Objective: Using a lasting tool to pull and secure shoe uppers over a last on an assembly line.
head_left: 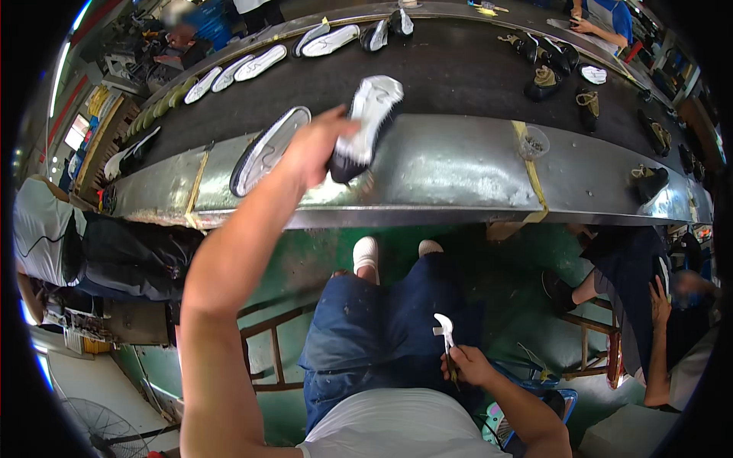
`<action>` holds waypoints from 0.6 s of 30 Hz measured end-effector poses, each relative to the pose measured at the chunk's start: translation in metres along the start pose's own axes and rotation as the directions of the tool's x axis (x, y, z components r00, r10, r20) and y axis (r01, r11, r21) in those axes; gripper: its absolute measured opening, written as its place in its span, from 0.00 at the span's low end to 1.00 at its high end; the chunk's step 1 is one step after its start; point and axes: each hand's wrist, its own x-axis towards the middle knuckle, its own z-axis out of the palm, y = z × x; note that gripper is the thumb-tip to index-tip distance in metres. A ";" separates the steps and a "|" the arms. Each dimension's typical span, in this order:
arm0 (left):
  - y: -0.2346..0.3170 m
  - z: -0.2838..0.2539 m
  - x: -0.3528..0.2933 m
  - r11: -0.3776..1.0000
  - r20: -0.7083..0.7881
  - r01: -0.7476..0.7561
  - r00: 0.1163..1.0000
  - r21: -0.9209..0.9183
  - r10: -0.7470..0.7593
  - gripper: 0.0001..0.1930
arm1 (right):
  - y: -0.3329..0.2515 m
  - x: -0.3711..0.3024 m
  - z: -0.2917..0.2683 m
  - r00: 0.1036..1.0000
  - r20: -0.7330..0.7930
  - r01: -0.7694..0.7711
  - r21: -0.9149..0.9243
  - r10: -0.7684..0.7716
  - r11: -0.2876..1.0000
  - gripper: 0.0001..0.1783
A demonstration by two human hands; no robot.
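My left hand reaches over the bench and grips a black shoe upper, its whitish underside turned up and its toe end tilted away from me. Just left of that wrist, a second shoe lies bottom up on the metal ledge, with a dark rim and a pale base. Low over my lap, my right hand is closed round the handles of lasting pincers, whose curved silver head points up and away from the shoes.
Beyond the ledge runs a dark conveyor belt with pale-bottomed shoes at far left and laced black shoes at right. A clear cup of small bits stands by yellow tape. Co-workers sit left and right; a wooden stool is beside me.
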 end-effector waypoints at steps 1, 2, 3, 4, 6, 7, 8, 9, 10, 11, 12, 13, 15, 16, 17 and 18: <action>0.012 -0.004 0.040 0.994 -0.049 -0.022 0.998 0.107 0.028 0.40 | -0.003 0.001 -0.001 1.000 0.017 -0.017 0.010 0.017 1.000 0.21; 0.020 -0.006 0.075 0.977 -0.089 -0.038 0.994 0.211 0.058 0.38 | -0.006 0.002 -0.001 0.999 0.027 -0.036 0.022 0.035 0.999 0.22; 0.027 -0.002 0.102 0.975 -0.072 -0.045 0.996 0.217 0.061 0.38 | -0.007 0.002 -0.003 0.998 0.024 -0.061 0.038 0.060 0.997 0.22; 0.035 0.000 0.124 0.716 -0.078 -0.066 0.983 0.695 0.166 0.35 | -0.005 0.004 -0.005 0.999 0.012 -0.051 0.047 0.050 0.998 0.22; 0.026 -0.012 0.163 0.242 -0.014 -0.052 0.964 0.969 0.264 0.31 | -0.002 0.007 -0.008 0.996 0.052 -0.075 0.082 0.071 0.994 0.24; 0.003 -0.038 0.186 -0.171 0.221 -0.159 0.868 0.972 0.445 0.30 | -0.008 0.008 -0.008 0.993 0.061 -0.103 0.087 0.098 0.991 0.24; -0.017 -0.060 0.206 -0.566 0.487 -0.158 0.719 0.809 0.496 0.29 | -0.009 0.011 -0.010 0.993 0.065 -0.101 0.085 0.096 0.991 0.24; -0.039 -0.068 0.217 -0.485 0.357 -0.119 0.827 0.866 0.434 0.22 | -0.007 0.014 -0.013 0.991 0.075 -0.123 0.118 0.115 0.985 0.24; -0.036 -0.049 0.215 -0.484 0.381 -0.151 0.824 0.862 0.420 0.22 | -0.005 0.013 -0.012 0.988 0.071 -0.148 0.169 0.138 0.974 0.24; -0.026 -0.034 0.211 -0.385 0.293 -0.159 0.901 0.909 0.319 0.21 | -0.005 0.013 -0.015 0.988 0.054 -0.151 0.191 0.143 0.970 0.24; -0.015 -0.027 0.197 -0.290 0.193 -0.132 0.961 0.948 0.196 0.20 | -0.008 0.009 -0.013 0.992 0.038 -0.129 0.173 0.124 0.976 0.23; -0.007 -0.037 0.191 -0.257 0.202 -0.135 0.945 0.957 0.258 0.19 | -0.015 0.010 -0.014 0.995 0.030 -0.101 0.143 0.097 0.985 0.23; 0.002 -0.082 0.178 -0.256 0.339 -0.239 0.802 0.937 0.491 0.20 | -0.031 0.008 -0.014 0.991 0.049 -0.126 0.121 0.121 0.985 0.23; 0.006 -0.094 0.167 -0.378 0.408 -0.220 0.733 0.899 0.544 0.22 | -0.036 0.007 -0.014 0.989 0.048 -0.144 0.102 0.139 0.984 0.24; 0.009 -0.105 0.154 -0.365 0.194 -0.039 0.896 0.930 0.399 0.24 | -0.034 0.008 -0.016 0.989 0.048 -0.141 0.103 0.136 0.985 0.24; 0.017 -0.110 0.137 -0.382 -0.056 0.145 0.970 0.913 0.236 0.26 | -0.029 0.010 -0.018 0.989 0.053 -0.146 0.084 0.141 0.986 0.24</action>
